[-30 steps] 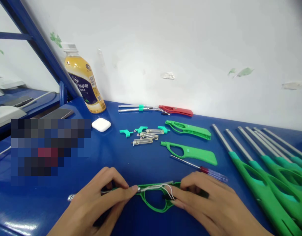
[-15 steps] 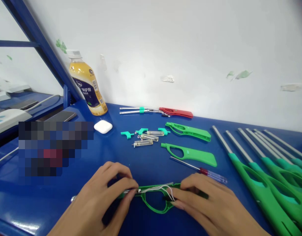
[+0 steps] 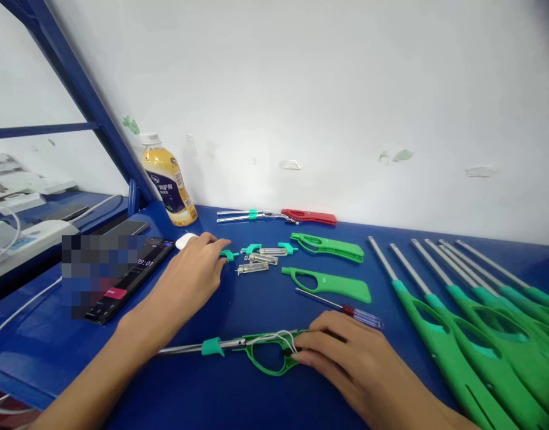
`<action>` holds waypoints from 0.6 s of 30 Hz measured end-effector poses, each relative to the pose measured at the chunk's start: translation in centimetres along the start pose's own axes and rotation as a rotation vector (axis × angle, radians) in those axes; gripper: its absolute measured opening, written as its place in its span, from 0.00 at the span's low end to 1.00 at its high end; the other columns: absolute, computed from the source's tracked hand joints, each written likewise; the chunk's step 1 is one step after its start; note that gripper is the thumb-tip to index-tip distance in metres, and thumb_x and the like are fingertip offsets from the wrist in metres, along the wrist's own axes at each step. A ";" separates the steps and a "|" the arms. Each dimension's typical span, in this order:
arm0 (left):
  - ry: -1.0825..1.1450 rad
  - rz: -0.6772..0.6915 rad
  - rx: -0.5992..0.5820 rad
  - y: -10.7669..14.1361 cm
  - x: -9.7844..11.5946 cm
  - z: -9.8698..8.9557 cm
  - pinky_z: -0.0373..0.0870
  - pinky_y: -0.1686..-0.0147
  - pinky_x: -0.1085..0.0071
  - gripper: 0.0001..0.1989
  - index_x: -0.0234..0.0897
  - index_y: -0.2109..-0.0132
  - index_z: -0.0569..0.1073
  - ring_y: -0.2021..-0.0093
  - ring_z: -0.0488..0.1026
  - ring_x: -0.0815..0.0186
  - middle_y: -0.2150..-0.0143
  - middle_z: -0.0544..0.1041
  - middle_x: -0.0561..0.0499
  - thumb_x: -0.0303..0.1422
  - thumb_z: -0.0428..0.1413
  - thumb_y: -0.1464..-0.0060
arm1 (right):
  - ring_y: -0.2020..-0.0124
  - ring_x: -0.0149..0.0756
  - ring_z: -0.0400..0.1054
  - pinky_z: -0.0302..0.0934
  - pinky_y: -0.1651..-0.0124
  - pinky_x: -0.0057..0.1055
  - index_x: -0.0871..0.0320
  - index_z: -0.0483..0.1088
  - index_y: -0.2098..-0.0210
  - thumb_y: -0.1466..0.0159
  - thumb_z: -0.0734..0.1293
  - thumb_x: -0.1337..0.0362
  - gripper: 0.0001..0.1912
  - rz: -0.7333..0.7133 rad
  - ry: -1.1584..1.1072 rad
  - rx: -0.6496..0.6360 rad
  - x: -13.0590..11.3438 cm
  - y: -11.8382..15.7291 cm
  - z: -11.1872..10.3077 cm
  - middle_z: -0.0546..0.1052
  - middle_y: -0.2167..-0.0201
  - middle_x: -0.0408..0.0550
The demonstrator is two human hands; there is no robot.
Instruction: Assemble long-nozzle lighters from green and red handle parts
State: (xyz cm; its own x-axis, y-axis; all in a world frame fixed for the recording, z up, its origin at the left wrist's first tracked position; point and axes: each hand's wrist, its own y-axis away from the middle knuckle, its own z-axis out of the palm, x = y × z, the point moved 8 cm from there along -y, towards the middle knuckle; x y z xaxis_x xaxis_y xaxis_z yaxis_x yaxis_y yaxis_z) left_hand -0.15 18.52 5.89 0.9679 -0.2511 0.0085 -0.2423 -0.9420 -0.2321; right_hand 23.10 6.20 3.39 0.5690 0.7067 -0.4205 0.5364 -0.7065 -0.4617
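My right hand (image 3: 350, 358) is closed on the handle end of an open green lighter shell (image 3: 268, 369), where white wires (image 3: 274, 335) loop over it. A metal tube (image 3: 182, 349) with a teal collar (image 3: 212, 346) extends left from the shell. Farther forward, my left hand (image 3: 191, 269) reaches out with its fingertips at a small teal trigger (image 3: 230, 255); whether they grip it is unclear. Right of that trigger lie more teal triggers (image 3: 284, 248) and several clear fuel tanks (image 3: 253, 269).
Two green shells (image 3: 341, 286), a screwdriver (image 3: 364, 316) and a red shell (image 3: 314, 217) lie beyond my right hand. Several long green lighters (image 3: 462, 358) fill the right side. At the left are a bottle (image 3: 169, 188), a phone (image 3: 135, 278) and a white case (image 3: 185, 240).
My left hand has left the metal tube and moved forward to the small teal parts. The tube and its teal collar now show. My right hand stays on the green shell.
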 end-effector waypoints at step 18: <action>0.148 0.095 0.069 0.8 -0.2 -0.5 0.81 0.54 0.59 0.11 0.36 0.45 0.78 0.56 0.81 0.60 0.54 0.82 0.48 0.38 0.57 0.26 | 0.63 0.32 0.78 0.73 0.58 0.26 0.53 0.78 0.51 0.18 0.57 0.59 0.18 -0.038 0.025 0.016 -0.4 0.0 -0.6 0.83 0.60 0.45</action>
State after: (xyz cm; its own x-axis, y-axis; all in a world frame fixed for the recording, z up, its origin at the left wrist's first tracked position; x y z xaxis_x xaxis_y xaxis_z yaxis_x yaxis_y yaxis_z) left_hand -0.63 17.66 6.23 0.9194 -0.3729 0.1254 -0.3219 -0.8962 -0.3052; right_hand 23.29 5.87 4.03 0.5638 0.7319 -0.3827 0.5479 -0.6781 -0.4898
